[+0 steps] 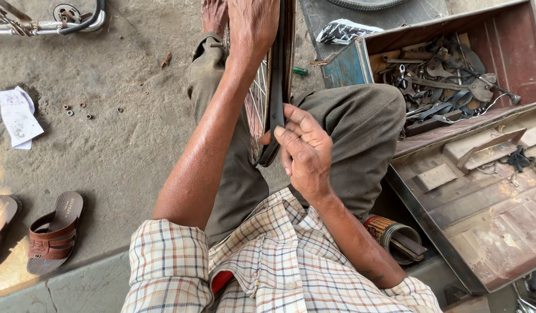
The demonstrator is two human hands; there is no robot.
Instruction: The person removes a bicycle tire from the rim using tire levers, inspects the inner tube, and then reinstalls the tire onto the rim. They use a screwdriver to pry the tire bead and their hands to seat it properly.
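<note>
Open rusty metal toolbox, full of tools, sits at our right. Spoked bicycle wheel rim stands upright between our knees. Left hand grips its upper edge, fingers curled. Right hand pinches the black rubber strip against the rim. Brown leather sandal lies at far left.

A white paper sheet with faint print lies crumpled on the ground at the left, near a few small nuts. A black-and-white printed wrapper lies at the top, just beside the blue end of the open toolbox. A round can with a red, gold and black patterned label lies on its side by the person's right forearm, dark strips sticking out of its open mouth.
</note>
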